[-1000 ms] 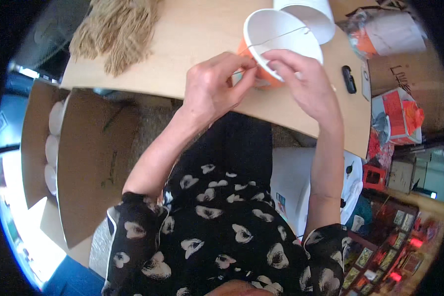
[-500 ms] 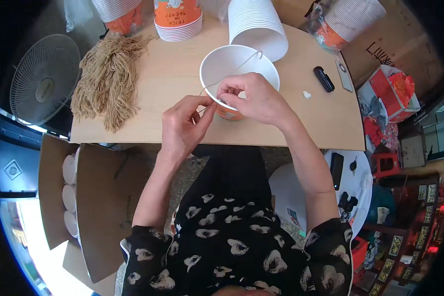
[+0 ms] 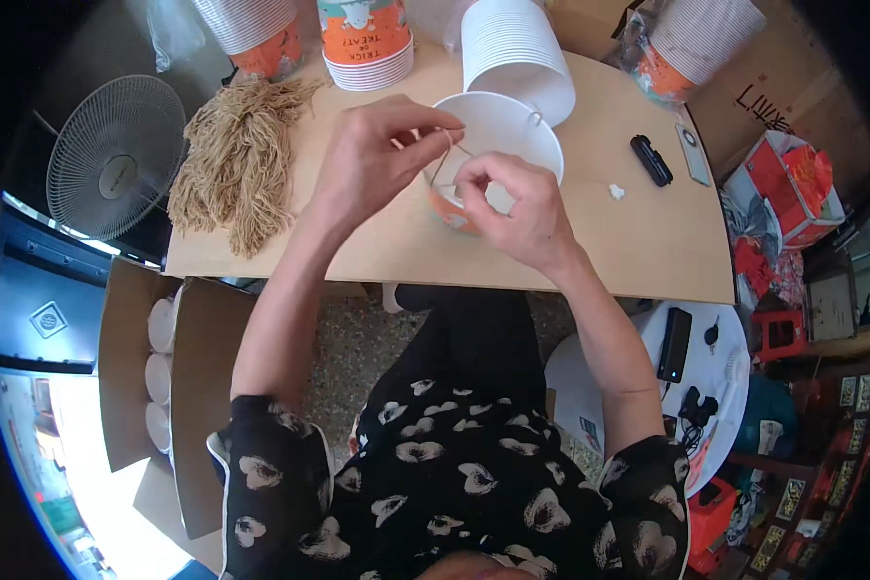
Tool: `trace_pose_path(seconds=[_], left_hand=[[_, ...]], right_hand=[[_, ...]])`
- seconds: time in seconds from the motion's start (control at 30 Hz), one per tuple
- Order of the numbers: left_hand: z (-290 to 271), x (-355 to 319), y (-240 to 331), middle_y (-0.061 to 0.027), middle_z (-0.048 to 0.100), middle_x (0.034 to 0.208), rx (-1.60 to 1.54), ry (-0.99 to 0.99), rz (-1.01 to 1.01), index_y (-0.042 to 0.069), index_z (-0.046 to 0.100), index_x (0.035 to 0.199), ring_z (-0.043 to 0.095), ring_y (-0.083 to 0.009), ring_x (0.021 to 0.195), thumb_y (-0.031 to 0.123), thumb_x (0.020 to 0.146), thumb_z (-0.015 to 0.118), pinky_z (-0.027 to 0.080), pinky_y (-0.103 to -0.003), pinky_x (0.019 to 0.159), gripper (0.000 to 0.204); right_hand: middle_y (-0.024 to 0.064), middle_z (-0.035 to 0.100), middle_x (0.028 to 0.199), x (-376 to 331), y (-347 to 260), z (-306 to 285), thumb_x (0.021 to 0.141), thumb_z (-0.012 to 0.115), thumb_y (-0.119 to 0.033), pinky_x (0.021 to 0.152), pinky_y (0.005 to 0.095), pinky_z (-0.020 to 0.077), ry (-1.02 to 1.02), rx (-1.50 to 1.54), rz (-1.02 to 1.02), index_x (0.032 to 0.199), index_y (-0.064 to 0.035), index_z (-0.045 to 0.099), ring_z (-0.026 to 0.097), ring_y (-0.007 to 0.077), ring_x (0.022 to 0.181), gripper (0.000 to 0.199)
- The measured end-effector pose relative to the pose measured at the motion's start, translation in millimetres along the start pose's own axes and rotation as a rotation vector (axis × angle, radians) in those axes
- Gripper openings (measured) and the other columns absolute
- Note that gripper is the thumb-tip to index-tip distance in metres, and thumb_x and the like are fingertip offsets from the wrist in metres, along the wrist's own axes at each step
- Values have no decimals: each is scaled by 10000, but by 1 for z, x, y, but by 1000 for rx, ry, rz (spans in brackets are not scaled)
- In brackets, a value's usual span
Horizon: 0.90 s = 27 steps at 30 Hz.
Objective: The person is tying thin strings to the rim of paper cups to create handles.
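Between the thumb and fingers of my left hand (image 3: 375, 159) is a thin tan cord (image 3: 441, 166), held up above the near left rim of a paper bucket (image 3: 506, 130). The cord runs down from these fingertips to the rim. My right hand (image 3: 524, 211) is closed at the same rim, thumb and forefinger curled together on the cord; its exact grip is partly hidden. The bucket stands upright with its white inside showing and orange print outside. A loop of cord pokes through the wall at its far right side.
A bundle of tan cords (image 3: 237, 164) lies at the left. Behind stand nested buckets (image 3: 369, 48) and a white stack on its side (image 3: 517, 58). To the right lie a black device (image 3: 652, 160) and a white scrap (image 3: 617, 192). A carton (image 3: 208, 387) sits below left.
My left hand has risen from beside the rim to above it, pulling the cord up. My right hand has shifted slightly right and down. The whole view has shifted slightly.
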<state>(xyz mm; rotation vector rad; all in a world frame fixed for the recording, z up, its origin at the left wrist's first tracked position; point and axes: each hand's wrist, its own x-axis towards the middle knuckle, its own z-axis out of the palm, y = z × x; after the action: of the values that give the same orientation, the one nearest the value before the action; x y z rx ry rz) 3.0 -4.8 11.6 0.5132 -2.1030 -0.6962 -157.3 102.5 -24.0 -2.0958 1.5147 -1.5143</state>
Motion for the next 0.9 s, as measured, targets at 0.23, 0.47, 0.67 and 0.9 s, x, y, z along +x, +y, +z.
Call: trace_pose_path(seconds=[0.23,0.47,0.67,0.9], left_hand=[[15,32,-17,-79,710,908,-542,-429,-278,-39,662,1157,661,-114,822,98,947,620,540,-241,745,255],[26,15,-20,-100,676,1075,-825,-478,-419,-26,612,1198,654,-146,981,123,973,513,517,-294,930,287],[29,13,-19,-86,691,979,-849,-625,-345,-9,577,1110,666,-140,915,90,961,586,525,-257,842,179],[16,20,-15,-83,688,972,-798,-685,-257,11,500,1196,656,-117,786,82,958,569,513,-247,729,258]], right_hand=[[86,643,755,-5,6,-4,747,677,10,705,364,499,-80,-52,-202,851,-36,617,639,246,708,128],[108,646,998,-6,14,-9,813,651,10,749,281,492,289,106,-135,913,-22,637,633,185,866,106],[117,615,1143,0,20,-14,895,602,-54,773,262,489,314,264,47,935,17,611,588,113,866,82],[26,626,790,10,16,-39,920,540,-73,606,222,446,-112,516,408,917,1,579,548,59,669,84]])
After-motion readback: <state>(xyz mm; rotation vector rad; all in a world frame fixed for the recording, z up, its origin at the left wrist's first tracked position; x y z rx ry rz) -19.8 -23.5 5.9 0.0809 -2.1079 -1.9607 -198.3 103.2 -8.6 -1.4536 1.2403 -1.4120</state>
